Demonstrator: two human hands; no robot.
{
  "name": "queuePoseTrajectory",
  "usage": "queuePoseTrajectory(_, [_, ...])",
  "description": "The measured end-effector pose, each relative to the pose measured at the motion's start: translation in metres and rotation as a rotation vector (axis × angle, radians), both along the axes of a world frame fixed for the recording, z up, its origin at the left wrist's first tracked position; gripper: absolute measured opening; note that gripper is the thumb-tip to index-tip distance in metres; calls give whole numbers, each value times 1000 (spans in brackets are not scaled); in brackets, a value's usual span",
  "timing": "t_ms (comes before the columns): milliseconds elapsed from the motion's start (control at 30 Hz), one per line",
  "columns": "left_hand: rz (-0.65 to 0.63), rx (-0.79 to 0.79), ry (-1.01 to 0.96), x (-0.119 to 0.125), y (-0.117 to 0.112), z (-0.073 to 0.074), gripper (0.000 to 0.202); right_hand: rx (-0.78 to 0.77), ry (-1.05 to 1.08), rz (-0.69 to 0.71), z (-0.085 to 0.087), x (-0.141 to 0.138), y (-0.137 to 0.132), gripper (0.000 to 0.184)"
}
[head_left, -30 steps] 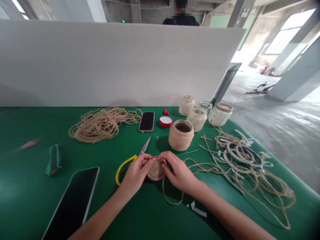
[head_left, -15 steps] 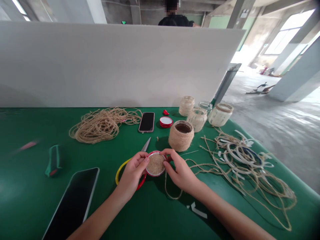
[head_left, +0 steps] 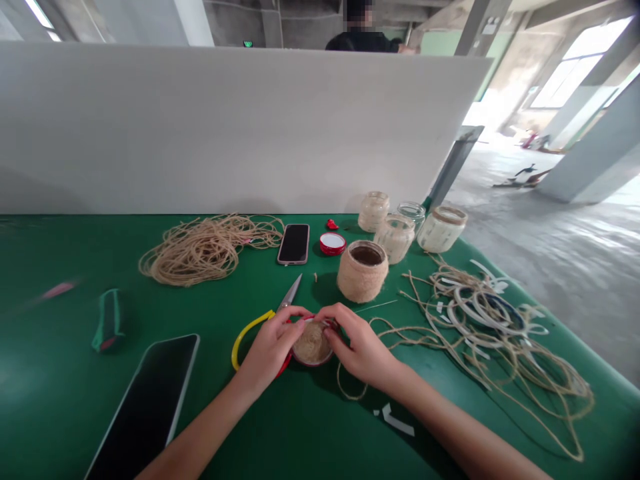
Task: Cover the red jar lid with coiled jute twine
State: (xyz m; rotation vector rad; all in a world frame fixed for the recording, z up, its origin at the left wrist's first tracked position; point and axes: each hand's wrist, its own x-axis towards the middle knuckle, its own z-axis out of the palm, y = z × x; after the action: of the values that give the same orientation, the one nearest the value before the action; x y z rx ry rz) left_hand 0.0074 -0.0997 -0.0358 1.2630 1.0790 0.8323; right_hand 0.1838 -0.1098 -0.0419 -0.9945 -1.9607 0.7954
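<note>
1. Head view, near centre of the green tabletop: your left hand and right hand meet around a twine-covered lid, its red rim showing and its coil face up.
2. Both sets of fingers are clenched on that lid. The left fingers take its left and far edge, the right fingers its right and far edge. Neither hand is free.
3. The lid sits low over the tabletop, just on the near side of the twine-wrapped jar. It lies partly above the scissors, whose yellow handle curls out to the left. Whether the lid rests on the tabletop cannot be told.
4. Judged from this grip, the coil wants even pressure. Press the outer turn flat against the rim from both sides, with thumbs underneath for support, so that no turn lifts.
5. A loose tail loops off the lid's near right side. Guide it snug rather than slack, and mind it does not snag the tangle of twine and white strips to the right.
6. Steer your left wrist clear of the scissors' blade.
</note>
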Motion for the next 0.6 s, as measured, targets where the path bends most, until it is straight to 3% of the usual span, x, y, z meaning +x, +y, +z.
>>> queuePoseTrajectory(167, [-46,104,89,2,0,-6,18,-10,-27,57,2,1,0,26])
queuePoseTrajectory(333, [-64,32,-2,1,0,-8,17,2,-34,69,3,1,0,26])
queuePoseTrajectory(600, [43,-2,-108,3,-3,-3,17,79,-117,-9,5,1,1,25])
